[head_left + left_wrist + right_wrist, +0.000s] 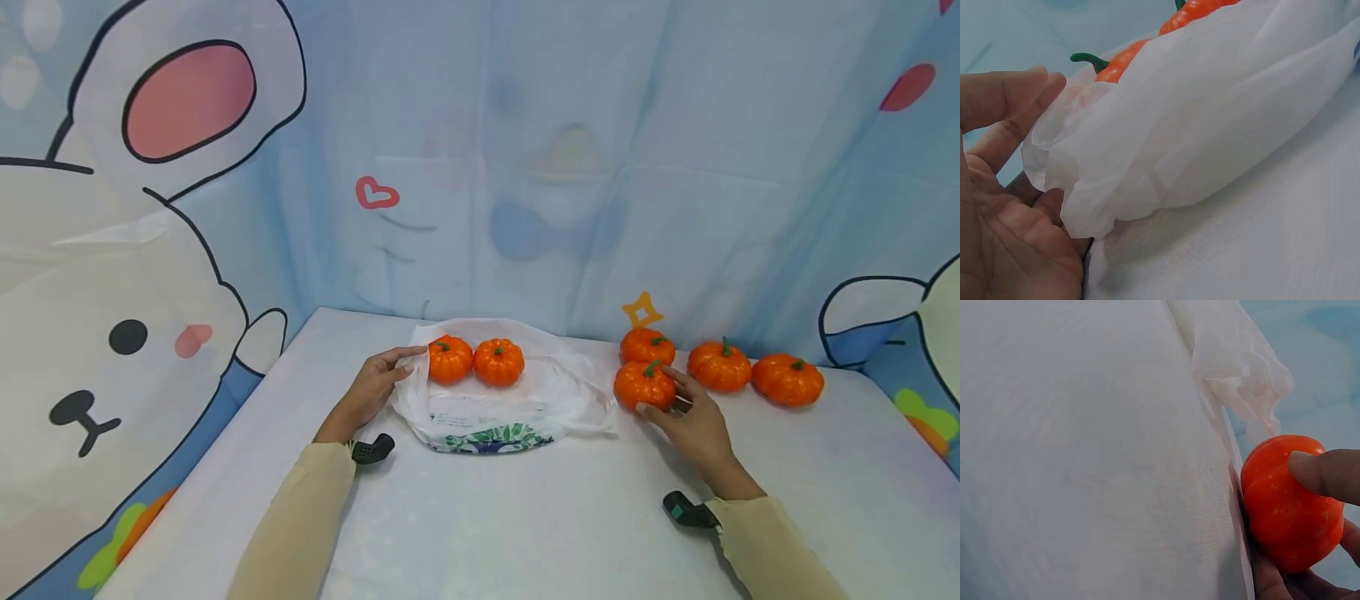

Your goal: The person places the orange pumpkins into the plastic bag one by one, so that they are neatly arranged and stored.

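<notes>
In the head view, a white plastic bag (480,408) with a green leafy print lies flat, its mouth partly raised. Two small orange toy pumpkins (498,362) sit side by side at its left part. My left hand (371,387) pinches the bag's left edge; thumb and index fingertips come together there in the left wrist view. To the bag's right, my right hand (693,425) grips another orange pumpkin (1288,506), thumb on one side and fingers around the other. The bag's film partly covers the pumpkins (1119,62) in the left wrist view.
Three more pumpkins, a back one (643,343), a middle one (718,367) and a far right one (787,381), rest near the back edge of the white-covered table (525,525). A printed cartoon curtain (465,108) hangs right behind the table.
</notes>
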The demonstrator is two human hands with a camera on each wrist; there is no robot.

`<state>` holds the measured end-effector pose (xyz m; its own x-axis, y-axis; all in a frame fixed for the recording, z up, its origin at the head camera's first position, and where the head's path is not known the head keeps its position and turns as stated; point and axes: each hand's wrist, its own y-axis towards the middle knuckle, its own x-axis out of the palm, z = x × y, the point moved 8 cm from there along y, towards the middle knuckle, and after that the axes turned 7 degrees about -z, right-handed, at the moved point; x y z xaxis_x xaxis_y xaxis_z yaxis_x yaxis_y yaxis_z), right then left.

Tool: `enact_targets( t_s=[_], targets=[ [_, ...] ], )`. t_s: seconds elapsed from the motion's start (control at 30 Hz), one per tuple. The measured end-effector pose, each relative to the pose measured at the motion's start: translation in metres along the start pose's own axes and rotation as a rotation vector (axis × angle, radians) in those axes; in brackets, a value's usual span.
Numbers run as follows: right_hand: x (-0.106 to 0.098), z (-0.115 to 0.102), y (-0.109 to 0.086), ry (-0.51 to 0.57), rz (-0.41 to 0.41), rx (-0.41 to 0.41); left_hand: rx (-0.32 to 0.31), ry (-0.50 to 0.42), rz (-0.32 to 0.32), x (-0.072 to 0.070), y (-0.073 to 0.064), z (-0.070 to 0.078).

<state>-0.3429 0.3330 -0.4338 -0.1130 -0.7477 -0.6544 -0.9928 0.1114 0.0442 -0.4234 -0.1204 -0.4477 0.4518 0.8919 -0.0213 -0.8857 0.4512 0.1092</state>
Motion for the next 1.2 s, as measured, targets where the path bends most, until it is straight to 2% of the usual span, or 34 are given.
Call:
enact_targets(
  t_s=[0.13, 0.27, 0.47, 0.57, 0.77, 0.97, 1.2],
  targets=[
    [-0.002, -0.002, 0.0, 0.009, 0.0, -0.019, 0.035, -0.012, -0.011, 0.0, 0.0, 0.004],
    [-0.003, -0.007, -0.001, 0.022, 0.002, -0.039, 0.033, -0.017, -0.015, 0.0, -0.001, 0.004],
    [-0.008, -0.022, -0.004, 0.096, 0.042, -0.104, 0.046, -0.025, -0.021, 0.0, -0.001, 0.002],
    [-0.004, -0.03, -0.003, 0.086, 0.058, -0.111, 0.054, -0.023, -0.022, -0.001, 0.0, 0.001],
    [0.011, -0.051, 0.003, 0.116, 0.044, -0.113, 0.054, -0.007, -0.036, 0.0, 0.001, -0.001],
    [0.036, -0.074, 0.019, 0.161, -0.02, -0.134, 0.053, -0.019, -0.031, 0.0, 0.0, 0.0],
    [0.067, -0.087, 0.036, 0.164, -0.091, -0.131, 0.026, -0.012, -0.018, 0.0, 0.0, 0.0]
  ],
)
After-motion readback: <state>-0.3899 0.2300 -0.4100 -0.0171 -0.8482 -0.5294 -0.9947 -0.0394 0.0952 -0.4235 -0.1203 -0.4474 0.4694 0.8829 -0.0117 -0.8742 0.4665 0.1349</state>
